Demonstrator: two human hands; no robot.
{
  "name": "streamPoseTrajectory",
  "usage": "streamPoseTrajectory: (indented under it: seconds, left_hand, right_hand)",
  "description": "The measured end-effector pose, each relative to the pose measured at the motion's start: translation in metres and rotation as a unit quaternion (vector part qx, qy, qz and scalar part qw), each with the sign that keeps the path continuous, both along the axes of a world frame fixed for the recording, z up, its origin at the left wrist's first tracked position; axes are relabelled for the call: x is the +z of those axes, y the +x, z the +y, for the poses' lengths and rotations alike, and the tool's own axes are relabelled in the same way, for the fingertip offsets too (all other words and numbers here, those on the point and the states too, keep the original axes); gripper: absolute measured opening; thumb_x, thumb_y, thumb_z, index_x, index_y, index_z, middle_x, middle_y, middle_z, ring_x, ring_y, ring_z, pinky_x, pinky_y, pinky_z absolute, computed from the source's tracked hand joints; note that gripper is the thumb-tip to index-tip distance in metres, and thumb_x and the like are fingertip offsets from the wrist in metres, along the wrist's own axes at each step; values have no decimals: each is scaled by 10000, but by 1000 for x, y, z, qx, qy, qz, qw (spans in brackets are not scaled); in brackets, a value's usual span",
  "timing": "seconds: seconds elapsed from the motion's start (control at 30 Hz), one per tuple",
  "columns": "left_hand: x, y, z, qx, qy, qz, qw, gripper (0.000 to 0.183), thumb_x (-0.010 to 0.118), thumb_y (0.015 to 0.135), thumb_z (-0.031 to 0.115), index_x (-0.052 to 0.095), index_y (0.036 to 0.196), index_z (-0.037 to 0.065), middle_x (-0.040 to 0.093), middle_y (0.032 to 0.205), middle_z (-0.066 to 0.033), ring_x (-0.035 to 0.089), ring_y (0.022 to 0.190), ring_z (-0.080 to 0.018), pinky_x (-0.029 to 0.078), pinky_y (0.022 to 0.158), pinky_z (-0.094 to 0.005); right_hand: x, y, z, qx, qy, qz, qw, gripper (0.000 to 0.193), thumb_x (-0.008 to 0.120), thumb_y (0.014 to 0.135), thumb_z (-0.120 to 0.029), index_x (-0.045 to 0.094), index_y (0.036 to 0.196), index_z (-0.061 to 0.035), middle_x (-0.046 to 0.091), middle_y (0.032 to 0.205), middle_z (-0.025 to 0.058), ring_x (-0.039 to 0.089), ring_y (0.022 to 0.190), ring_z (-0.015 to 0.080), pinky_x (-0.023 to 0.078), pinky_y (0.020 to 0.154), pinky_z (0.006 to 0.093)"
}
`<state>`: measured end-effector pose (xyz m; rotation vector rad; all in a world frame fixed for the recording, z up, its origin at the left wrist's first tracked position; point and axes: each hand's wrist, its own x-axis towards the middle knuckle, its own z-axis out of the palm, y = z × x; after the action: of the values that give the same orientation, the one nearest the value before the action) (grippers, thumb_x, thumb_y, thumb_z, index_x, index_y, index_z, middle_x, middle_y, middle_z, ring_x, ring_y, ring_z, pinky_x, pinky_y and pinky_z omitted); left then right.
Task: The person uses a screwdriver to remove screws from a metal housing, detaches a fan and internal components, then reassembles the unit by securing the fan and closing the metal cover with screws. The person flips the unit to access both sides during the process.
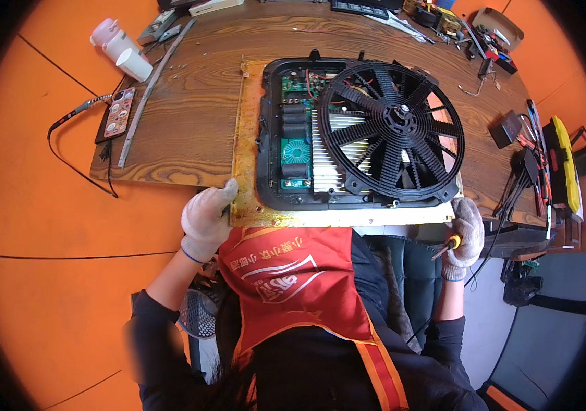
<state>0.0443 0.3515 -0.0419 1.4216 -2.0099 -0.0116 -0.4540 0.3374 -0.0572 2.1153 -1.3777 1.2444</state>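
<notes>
On a wooden desk (190,116) over an orange floor, the opened cooker (348,137) lay fan-up, its yellowed corner gripped steady by the left hand (207,218) while the right hand (464,236) clasped a screwdriver (447,245).

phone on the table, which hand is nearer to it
Left. The left hand grips the yellowed plate's near left corner, below and right of the phone. The right hand, holding a screwdriver, is far across.
</notes>
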Motion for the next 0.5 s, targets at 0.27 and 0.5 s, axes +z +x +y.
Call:
streamPoseTrajectory:
  seconds: [0.27,0.5]
  left_hand:
    - [-17,0,-3,-18,-30,108,994,510,924,625,250,708,1044,56,669,823,-126,662,740,-341,516,666,-407]
    - [-20,2,2,13,21,114,993,515,908,645,202,712,1097,53,685,853,-127,676,776,-340,528,693,-399]
  right_hand:
    - [2,-1,1,-3,18,-1,1000,222,815,858,-212,617,857,-112,765,1114,139,723,1109,351,579,920,436]
    - [1,0,-2,20,6,-14,1000,226,823,836,-195,613,851,-112,763,1116,140,724,1109,350,578,918,438]
